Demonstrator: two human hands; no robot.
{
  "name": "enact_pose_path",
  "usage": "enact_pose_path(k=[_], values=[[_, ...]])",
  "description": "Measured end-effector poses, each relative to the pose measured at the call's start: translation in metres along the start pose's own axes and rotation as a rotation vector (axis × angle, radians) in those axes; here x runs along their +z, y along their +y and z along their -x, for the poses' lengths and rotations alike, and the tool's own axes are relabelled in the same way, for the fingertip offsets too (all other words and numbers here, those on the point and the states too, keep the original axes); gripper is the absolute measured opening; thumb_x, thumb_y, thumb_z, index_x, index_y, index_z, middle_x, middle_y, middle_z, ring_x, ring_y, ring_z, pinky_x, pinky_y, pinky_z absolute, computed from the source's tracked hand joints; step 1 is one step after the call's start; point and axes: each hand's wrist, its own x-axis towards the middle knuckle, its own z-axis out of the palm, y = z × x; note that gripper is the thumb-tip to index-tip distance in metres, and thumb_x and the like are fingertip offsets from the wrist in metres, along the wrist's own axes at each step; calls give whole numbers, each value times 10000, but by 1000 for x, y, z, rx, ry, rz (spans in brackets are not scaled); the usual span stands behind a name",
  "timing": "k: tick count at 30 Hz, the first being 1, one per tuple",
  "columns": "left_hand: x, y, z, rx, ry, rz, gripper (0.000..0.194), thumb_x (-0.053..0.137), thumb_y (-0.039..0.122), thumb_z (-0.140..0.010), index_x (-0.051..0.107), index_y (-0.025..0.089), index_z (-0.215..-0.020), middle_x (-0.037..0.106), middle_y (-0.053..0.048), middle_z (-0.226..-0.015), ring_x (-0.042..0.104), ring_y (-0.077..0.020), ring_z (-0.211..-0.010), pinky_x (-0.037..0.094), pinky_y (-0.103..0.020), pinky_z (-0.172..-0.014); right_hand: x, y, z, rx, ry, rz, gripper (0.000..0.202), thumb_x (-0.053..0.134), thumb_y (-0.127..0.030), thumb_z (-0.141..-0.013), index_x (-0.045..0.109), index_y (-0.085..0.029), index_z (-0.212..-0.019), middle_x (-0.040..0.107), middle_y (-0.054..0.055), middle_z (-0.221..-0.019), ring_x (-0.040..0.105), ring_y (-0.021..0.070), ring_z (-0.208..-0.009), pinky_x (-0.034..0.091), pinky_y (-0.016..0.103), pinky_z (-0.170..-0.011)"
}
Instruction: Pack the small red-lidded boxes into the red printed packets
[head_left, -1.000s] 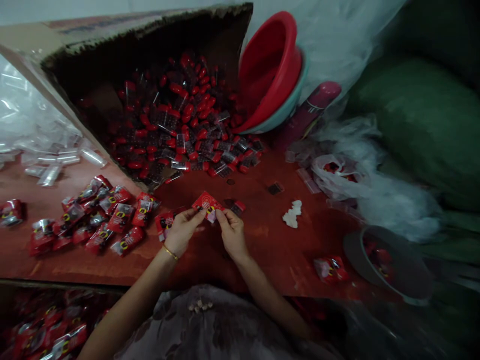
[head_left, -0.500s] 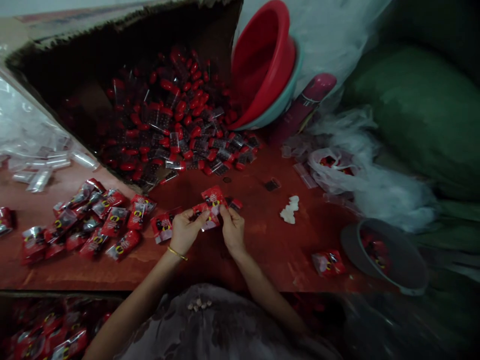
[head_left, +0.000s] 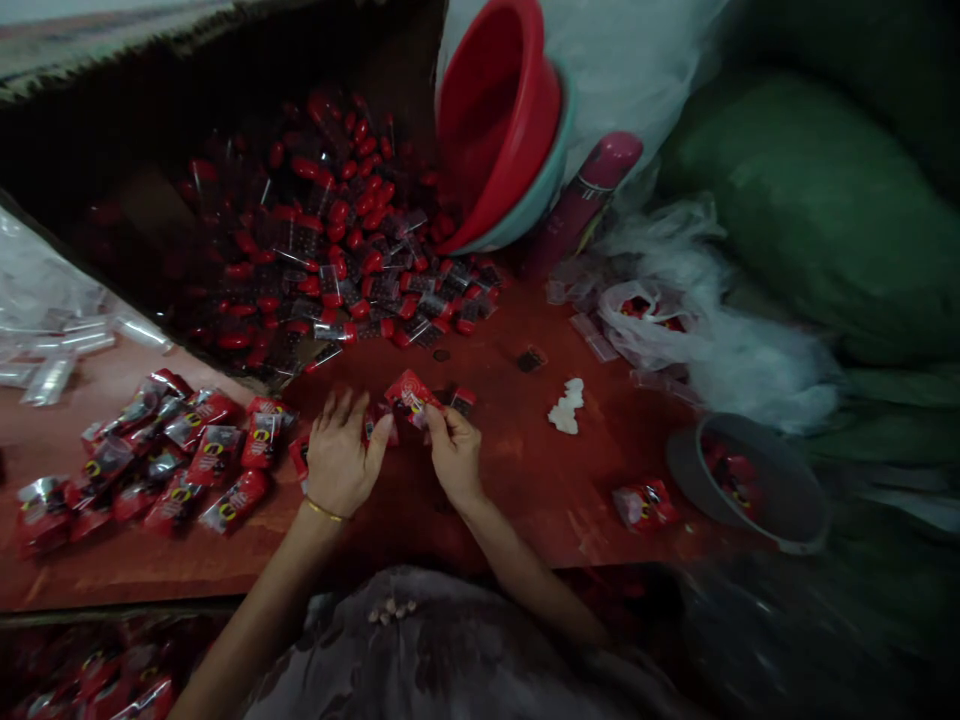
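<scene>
On the near side of the cardboard box, the right hand pinches a red packet between thumb and fingers; the left hand is splayed beside it, unclenched. Heaped packets lie by the box's nearest corner.

I see two hands, one held red piece, one bracelet, one carton, two basins, one pink-capped can, one white scrap, one grey tub, one lone packet beside it. Left-pile packets: roughly a dozen, overlapping. Red-capped containers: dozens, too jumbled to count.
</scene>
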Motion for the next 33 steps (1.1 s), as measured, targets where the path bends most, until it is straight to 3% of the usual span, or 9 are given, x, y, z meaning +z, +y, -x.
enact_pose_path(k=[3,6,9,12,15,18,23,26,33], values=[[-2,1,0,35,-2,96,680,524,477,-762,427,52,-1284,417,-246,-1349,289,-376,-1301,273,-539,-1007,4,-2,2,28,-35,-76,286,472,-383,-852,591,-169,-705,502,-46,-525,439,87,-477,359,205,-507],[-1,6,-3,24,-134,424,476,575,457,-736,601,118,-1070,620,-162,-1103,524,-303,-1085,407,-429,-902,8,-3,6,43,-29,-111,300,480,-393,-843,572,-173,-662,518,-39,-539,441,87,-481,364,201,-495],[3,14,-3,-242,-156,828,342,599,460,-722,678,135,-794,668,-55,-726,593,-178,-691,460,-284,-657,11,-3,10,7,-35,-60,353,467,-412,-846,518,-179,-586,452,-52,-496,404,82,-466,341,197,-477],[11,21,-1,-526,-72,1134,333,698,457,-617,681,127,-660,632,-9,-586,527,-114,-545,423,-237,-565,6,-4,10,-64,-59,56,389,411,-425,-875,513,-181,-590,457,-42,-513,421,91,-488,349,201,-496],[14,24,-3,-681,-13,1337,355,772,420,-523,694,122,-699,654,-2,-616,531,-92,-562,423,-224,-607,-10,-3,3,-147,-69,325,405,319,-436,-908,584,-166,-762,592,29,-699,539,141,-655,408,246,-631],[10,24,-7,-791,12,1427,372,806,402,-464,678,117,-667,635,13,-576,515,-73,-533,405,-209,-589,-30,1,-10,-90,1,796,487,409,-545,-843,573,-111,-990,609,143,-915,563,245,-826,403,352,-728],[2,26,-12,-904,-93,1570,405,813,419,-444,642,130,-671,654,-15,-642,591,-118,-621,434,-244,-632,-45,12,-22,61,-4,1179,473,504,-529,-797,585,-93,-958,595,204,-941,531,324,-901,381,422,-741],[1,27,-11,-937,-127,1595,431,816,428,-437,639,130,-693,665,-30,-681,602,-127,-635,450,-262,-659,-50,15,-20,18,-76,1001,292,518,-389,-817,576,-129,-938,616,152,-917,551,284,-878,400,387,-730],[3,25,-7,-835,-101,1468,418,795,466,-455,654,116,-636,620,4,-595,531,-82,-559,423,-218,-610,-67,-11,9,166,-360,-27,225,521,-418,-816,523,-195,-849,531,-42,-623,499,89,-462,419,223,-494]])
